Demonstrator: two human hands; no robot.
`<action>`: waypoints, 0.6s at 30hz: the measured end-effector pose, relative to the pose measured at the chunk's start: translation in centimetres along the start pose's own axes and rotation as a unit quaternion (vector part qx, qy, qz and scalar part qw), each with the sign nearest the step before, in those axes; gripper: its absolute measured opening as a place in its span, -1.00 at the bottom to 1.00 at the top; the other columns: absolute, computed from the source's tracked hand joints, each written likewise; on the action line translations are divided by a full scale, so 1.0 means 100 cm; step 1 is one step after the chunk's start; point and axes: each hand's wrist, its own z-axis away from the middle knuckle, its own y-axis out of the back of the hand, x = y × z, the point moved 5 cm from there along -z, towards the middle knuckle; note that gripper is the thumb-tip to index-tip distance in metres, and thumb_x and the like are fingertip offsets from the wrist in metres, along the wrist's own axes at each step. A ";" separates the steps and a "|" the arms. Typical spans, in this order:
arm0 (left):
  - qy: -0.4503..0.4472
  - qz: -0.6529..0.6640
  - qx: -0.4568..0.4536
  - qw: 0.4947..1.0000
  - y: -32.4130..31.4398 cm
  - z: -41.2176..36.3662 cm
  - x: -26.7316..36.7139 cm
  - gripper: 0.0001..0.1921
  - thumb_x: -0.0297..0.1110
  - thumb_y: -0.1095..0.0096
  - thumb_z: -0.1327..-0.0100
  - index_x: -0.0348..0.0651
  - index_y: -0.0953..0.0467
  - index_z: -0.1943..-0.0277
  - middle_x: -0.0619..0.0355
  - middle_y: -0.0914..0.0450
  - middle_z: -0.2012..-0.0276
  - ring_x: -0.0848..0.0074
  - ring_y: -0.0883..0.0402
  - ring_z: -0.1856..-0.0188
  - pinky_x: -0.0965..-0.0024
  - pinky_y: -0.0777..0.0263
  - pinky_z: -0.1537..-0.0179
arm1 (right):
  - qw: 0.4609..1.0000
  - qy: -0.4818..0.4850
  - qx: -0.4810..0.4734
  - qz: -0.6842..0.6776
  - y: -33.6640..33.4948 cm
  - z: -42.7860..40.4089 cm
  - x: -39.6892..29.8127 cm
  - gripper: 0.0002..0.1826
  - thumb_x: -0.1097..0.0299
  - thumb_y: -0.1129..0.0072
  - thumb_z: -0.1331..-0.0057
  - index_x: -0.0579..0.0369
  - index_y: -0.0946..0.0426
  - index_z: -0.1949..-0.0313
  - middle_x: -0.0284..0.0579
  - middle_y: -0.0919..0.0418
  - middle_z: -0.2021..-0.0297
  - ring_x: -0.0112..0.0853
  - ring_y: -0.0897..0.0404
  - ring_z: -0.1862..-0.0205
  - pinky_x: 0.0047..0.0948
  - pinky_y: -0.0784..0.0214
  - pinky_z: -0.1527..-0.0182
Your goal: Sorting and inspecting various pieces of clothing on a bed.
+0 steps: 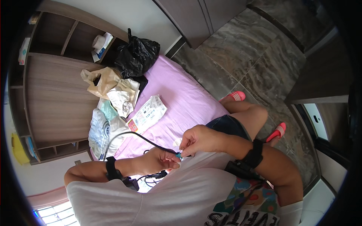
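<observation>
A black cable [144, 136] arches from the left side over to my hands in front of my shirt. My left hand [158, 161] has it between curled fingers, close to a small teal piece [178, 155] on the cable. From the other side, my right hand [199, 141] pinches the cable at that teal piece with thumb and forefinger. My fingers partly hide the cable's end. More black cable [154, 176] lies loosely coiled below my left wrist, partly behind my shirt.
I sit on a bed with a pink sheet [181, 84]. On it are a printed plastic packet [148, 113], folded clothes [99, 132], a beige plastic bag [103, 82] and a black plastic bag [138, 55]. A wooden shelf headboard [62, 99] stands behind them.
</observation>
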 end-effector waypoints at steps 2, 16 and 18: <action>-0.051 -0.101 0.047 0.992 0.000 0.002 0.007 -0.87 -0.46 -0.22 -0.17 -0.29 -0.56 0.24 0.22 -0.57 0.47 0.71 -0.48 0.42 0.60 -0.37 0.35 | 1.000 -0.008 -0.005 -0.006 0.001 0.001 0.000 -0.80 0.45 -0.31 -0.04 0.29 -0.51 0.38 -0.18 -0.56 0.49 -0.57 -0.53 0.47 -0.62 -0.40 0.41; -0.287 -0.310 0.116 0.899 -0.013 0.010 0.039 -0.94 -0.51 -0.20 -0.07 -0.21 -0.51 0.35 0.07 -0.56 0.45 0.28 -0.57 0.42 0.38 -0.41 0.39 | 0.998 -0.051 -0.005 -0.045 0.010 0.000 0.013 -0.83 0.43 -0.28 -0.08 0.28 -0.50 0.42 -0.16 -0.55 0.53 -0.54 -0.54 0.48 -0.60 -0.41 0.42; -0.222 -0.294 0.125 0.922 -0.008 0.005 0.039 -0.94 -0.54 -0.19 -0.06 -0.22 -0.49 0.37 0.06 -0.55 0.47 0.28 -0.56 0.43 0.39 -0.40 0.40 | 0.995 -0.054 -0.007 -0.078 0.012 -0.002 0.017 -0.82 0.43 -0.29 -0.06 0.28 -0.50 0.43 -0.14 -0.55 0.53 -0.52 -0.54 0.50 -0.59 -0.41 0.44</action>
